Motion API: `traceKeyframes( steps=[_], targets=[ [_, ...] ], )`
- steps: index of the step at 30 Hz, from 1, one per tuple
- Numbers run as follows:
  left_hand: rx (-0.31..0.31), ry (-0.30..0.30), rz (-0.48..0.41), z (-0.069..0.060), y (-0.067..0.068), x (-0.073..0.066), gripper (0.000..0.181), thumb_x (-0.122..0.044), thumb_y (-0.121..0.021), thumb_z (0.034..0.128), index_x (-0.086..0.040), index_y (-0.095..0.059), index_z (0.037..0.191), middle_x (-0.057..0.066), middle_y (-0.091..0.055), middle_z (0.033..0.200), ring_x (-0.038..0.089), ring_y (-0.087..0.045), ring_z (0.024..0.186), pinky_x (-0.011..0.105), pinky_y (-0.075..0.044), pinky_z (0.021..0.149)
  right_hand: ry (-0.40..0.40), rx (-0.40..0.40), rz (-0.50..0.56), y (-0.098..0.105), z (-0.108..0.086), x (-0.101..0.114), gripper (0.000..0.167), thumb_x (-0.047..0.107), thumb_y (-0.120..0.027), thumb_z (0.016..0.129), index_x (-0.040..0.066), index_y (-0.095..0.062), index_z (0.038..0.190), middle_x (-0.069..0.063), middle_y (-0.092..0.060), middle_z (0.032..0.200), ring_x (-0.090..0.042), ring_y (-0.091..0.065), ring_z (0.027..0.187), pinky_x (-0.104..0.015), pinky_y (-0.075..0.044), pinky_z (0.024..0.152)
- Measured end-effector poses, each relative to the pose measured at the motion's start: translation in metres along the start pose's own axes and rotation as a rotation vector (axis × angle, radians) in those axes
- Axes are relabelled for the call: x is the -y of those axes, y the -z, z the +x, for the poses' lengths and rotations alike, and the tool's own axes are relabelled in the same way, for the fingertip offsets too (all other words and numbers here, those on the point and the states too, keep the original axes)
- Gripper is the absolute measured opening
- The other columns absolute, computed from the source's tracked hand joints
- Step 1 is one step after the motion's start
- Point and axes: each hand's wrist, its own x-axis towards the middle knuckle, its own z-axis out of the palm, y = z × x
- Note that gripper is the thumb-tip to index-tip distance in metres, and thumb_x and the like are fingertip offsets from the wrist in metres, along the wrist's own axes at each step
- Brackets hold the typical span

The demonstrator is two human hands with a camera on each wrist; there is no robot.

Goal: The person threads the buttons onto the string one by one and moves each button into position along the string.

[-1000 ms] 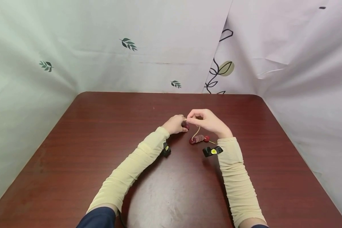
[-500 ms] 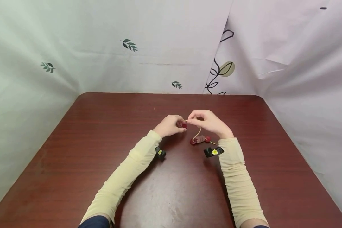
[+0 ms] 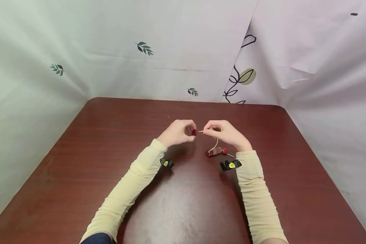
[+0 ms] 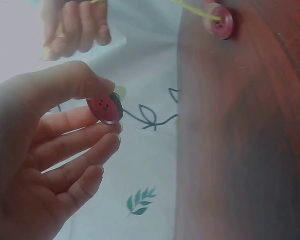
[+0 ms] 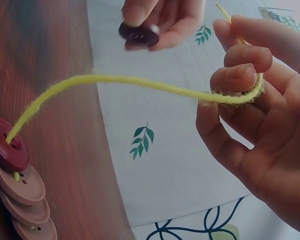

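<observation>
Between thumb and fingers, my left hand point(image 3: 177, 133) pinches a dark red button point(image 4: 106, 107) with several holes, held up above the table. My right hand point(image 3: 227, 134) faces it and pinches a yellow string point(image 5: 140, 82) near its end; a short tip pokes out past the fingers toward the button, apart from it. In the right wrist view the string loops through the curled fingers and runs down to a red button point(image 5: 9, 145). Below that one, several pinkish-brown buttons point(image 5: 22, 182) are threaded in a row. A red bead-like piece point(image 3: 225, 150) sits near the string's other end.
The strung buttons lie on the brown wooden table point(image 3: 170, 196), just in front of the right hand. A white curtain point(image 3: 109, 40) with leaf prints hangs behind the table and at both sides. Each wrist wears a small black camera point(image 3: 230, 165).
My left hand has drawn back to the left and lifted, with the red button in its fingertips. The string tip, earlier at the left fingers, now stands apart from them. The right hand stays nearly still.
</observation>
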Motion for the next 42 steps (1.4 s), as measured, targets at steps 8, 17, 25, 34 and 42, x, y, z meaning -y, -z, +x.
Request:
traceKeyframes(
  steps=[8, 17, 25, 34, 42],
  targets=[
    [-0.052, -0.042, -0.058, -0.011, 0.011, -0.002, 0.023, -0.010, -0.075, 0.0766, -0.010, -0.064, 0.097, 0.004, -0.071, 0.087, 0.014, -0.065, 0.084, 0.033, -0.053, 0.081, 0.018, -0.017, -0.009, -0.002, 0.000, 0.004, 0.014, 0.026, -0.066, 0.092, 0.012, -0.068, 0.093, -0.006, -0.053, 0.067, -0.020, -0.050, 0.064, -0.027, -0.039, 0.061],
    [-0.102, -0.102, -0.177, -0.017, 0.014, 0.002, 0.024, -0.007, -0.075, 0.0763, -0.007, -0.064, 0.098, 0.002, -0.072, 0.091, 0.012, -0.069, 0.089, 0.030, -0.054, 0.084, 0.032, -0.023, -0.006, -0.008, 0.003, 0.010, 0.013, 0.024, -0.066, 0.092, 0.012, -0.068, 0.090, -0.003, -0.051, 0.066, -0.013, -0.047, 0.061, -0.025, -0.038, 0.059],
    [-0.137, -0.155, -0.211, -0.018, 0.013, 0.004, 0.024, -0.009, -0.075, 0.0790, -0.014, -0.064, 0.100, -0.001, -0.073, 0.094, 0.010, -0.068, 0.093, 0.031, -0.052, 0.087, 0.046, -0.019, -0.036, -0.014, 0.007, 0.008, 0.011, 0.021, -0.065, 0.092, 0.012, -0.069, 0.089, 0.003, -0.054, 0.068, -0.012, -0.047, 0.063, -0.025, -0.039, 0.059],
    [-0.133, -0.155, -0.225, -0.018, 0.012, 0.002, 0.024, -0.006, -0.075, 0.0780, -0.013, -0.065, 0.098, 0.000, -0.073, 0.092, 0.013, -0.069, 0.090, 0.033, -0.052, 0.086, 0.037, -0.032, -0.071, -0.014, 0.008, 0.008, 0.011, 0.022, -0.063, 0.094, 0.014, -0.070, 0.089, -0.003, -0.059, 0.074, -0.020, -0.050, 0.069, -0.028, -0.040, 0.063],
    [-0.126, -0.156, -0.236, -0.017, 0.011, 0.001, 0.024, -0.006, -0.075, 0.0776, -0.012, -0.065, 0.098, 0.001, -0.073, 0.092, 0.011, -0.068, 0.089, 0.031, -0.053, 0.085, 0.067, -0.041, -0.098, -0.014, 0.008, 0.009, 0.011, 0.021, -0.063, 0.093, 0.015, -0.069, 0.087, -0.001, -0.059, 0.072, -0.014, -0.049, 0.068, -0.027, -0.040, 0.063]
  ],
)
